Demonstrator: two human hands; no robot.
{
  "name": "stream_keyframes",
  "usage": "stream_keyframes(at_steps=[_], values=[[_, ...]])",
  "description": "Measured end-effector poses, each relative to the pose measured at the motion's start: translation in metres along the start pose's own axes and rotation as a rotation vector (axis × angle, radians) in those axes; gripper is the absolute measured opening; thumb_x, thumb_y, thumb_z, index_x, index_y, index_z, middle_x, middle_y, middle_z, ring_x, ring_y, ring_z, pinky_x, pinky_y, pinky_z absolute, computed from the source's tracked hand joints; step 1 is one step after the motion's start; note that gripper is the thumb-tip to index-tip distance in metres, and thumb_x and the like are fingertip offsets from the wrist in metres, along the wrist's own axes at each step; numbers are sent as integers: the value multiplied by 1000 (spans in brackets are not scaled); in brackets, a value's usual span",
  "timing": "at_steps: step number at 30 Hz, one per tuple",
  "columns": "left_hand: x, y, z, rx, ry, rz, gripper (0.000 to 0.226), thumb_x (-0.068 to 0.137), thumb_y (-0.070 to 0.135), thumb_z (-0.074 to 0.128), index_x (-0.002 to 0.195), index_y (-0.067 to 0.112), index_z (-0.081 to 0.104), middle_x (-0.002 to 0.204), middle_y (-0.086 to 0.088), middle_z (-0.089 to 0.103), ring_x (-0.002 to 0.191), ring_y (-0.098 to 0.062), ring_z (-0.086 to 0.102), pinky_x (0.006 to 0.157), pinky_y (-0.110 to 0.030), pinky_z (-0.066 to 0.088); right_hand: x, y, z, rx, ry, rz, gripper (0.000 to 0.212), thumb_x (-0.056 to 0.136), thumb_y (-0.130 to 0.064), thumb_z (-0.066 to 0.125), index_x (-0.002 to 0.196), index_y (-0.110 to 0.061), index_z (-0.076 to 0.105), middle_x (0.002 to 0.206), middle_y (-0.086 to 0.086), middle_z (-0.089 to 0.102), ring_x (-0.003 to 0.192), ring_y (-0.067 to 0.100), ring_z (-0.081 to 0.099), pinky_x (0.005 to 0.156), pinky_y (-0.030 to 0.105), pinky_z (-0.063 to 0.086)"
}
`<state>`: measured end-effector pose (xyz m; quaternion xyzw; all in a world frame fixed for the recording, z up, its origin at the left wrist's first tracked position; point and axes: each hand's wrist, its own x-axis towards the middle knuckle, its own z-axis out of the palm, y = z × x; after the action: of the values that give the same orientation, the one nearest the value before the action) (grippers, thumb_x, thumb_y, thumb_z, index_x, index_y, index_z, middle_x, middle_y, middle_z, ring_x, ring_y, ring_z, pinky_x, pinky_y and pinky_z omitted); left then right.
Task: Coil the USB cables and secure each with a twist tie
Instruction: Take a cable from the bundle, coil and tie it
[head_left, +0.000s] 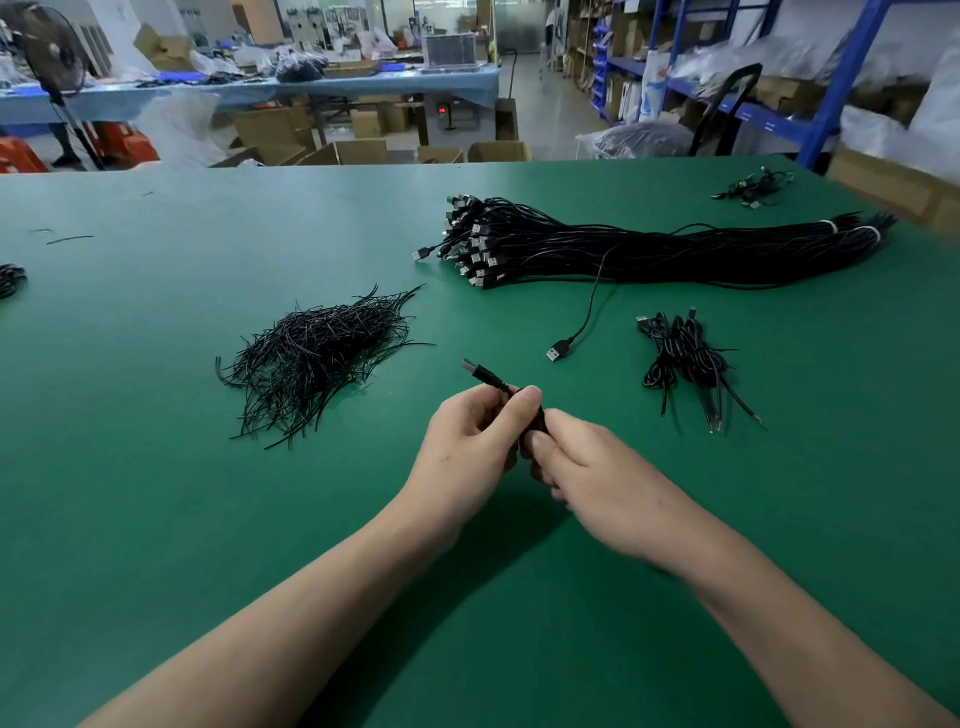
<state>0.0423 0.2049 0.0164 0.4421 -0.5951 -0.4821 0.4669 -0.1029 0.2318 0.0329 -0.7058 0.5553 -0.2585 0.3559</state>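
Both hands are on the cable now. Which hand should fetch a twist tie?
Left, likely: the twist tie pile lies on the same side as the left hand. The right hand also grips the cable and could hold it alone.

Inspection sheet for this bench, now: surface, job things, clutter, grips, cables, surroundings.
Surface: green mat, flat.
Job things: tie pile left of the hands; bundle of uncoiled cables at the back right, banded at its far end; coils at the right.
Clutter: stray ties far left; small heap at the far right corner.
Grips: left hand and right hand both hold one cable, plug sticking out; whether it is tied cannot be told.
Cables: one loose cable trails from the bundle toward the hands.
Surroundings: boxes, blue shelves, fan, second table.
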Motion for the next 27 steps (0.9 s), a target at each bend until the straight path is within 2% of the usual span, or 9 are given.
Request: stream_keyframes(at_steps=[3,6,9,11,13,16,19,22,27], values=[[-2,-3,2,50,12,26,35,100,32,63,73,11,62,59,5,55,55,-14,44,54,-30,37,-2,-2,1,-184,33,1,26,108,-29,32,88,-21,47,78,-4,56,68,15,51,65,40,43],[-4,-6,6,41,45,64,27,99,32,64,76,18,66,59,8,58,53,-11,47,53,-24,40,-5,-3,6,-389,123,-23,22,108,-26,30,95,-23,47,82,-5,57,78,24,58,68,44,46],[-3,-7,8,5,70,76,16,100,28,62,86,24,69,62,8,61,54,-8,51,53,-18,41,-6,-2,9,-497,165,-60,25,108,-22,32,85,-28,40,72,-9,48,71,23,53,60,39,37],[-2,-8,7,-10,52,53,21,101,26,60,81,28,68,62,6,61,53,-9,50,52,-20,41,-4,2,6,-466,135,-54,31,108,-28,33,77,-28,36,71,-9,48,69,21,51,60,39,36],[0,-6,6,-10,17,44,26,102,25,60,78,31,67,63,4,61,54,-12,50,52,-24,42,-1,6,1,-295,84,-23,35,108,-32,35,74,-24,39,69,-8,51,62,16,48,59,38,36],[3,-2,4,-7,-42,86,20,99,31,59,80,31,63,66,3,61,59,-18,49,55,-30,41,0,12,-9,187,-15,63,37,108,-32,39,79,-13,50,63,-7,49,51,10,38,52,31,33],[2,1,0,-17,-83,131,14,97,33,60,83,27,61,67,5,58,60,-18,47,55,-30,42,-4,15,-18,606,-202,118,33,106,-38,44,88,-12,55,62,-4,47,50,12,38,47,24,35],[1,2,-2,-18,-111,173,13,97,29,60,85,23,61,70,7,58,62,-19,47,57,-34,42,-6,16,-23,844,-362,166,33,100,-45,51,89,-16,59,63,-5,36,50,10,29,46,22,35],[4,3,-7,22,-134,225,15,94,35,61,87,22,61,72,8,55,64,-20,48,58,-41,42,-3,22,-22,1063,-432,232,36,102,-42,49,89,-16,70,66,-5,29,56,10,23,45,19,28]])
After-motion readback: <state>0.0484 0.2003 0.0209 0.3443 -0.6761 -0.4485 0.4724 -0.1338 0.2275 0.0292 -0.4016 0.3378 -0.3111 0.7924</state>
